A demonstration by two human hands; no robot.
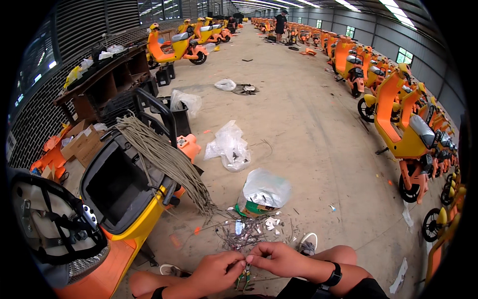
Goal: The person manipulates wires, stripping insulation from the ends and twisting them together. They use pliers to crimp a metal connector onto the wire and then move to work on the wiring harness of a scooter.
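Observation:
My left hand (217, 269) and my right hand (275, 259) meet low in the middle, thumbs and fingertips pinched together and touching. Whatever lies between the fingertips is too small to make out. Just below them, between my knees, show pliers (245, 280) with green handles; whether they hang or lie there I cannot tell. Past my hands, scraps of cut wire (231, 240) litter the floor, mixed with white bits. A bag (264, 192) with a clear plastic lining and a green lower part stands beyond the scraps.
At left, a yellow and orange scooter (144, 219) has its storage box uncovered, with a bundle of grey-green cables (162, 159) draped over it. Rows of scooters (398, 119) line the right side. A clear plastic bag (230, 147) lies ahead. Far off stands a person (281, 25).

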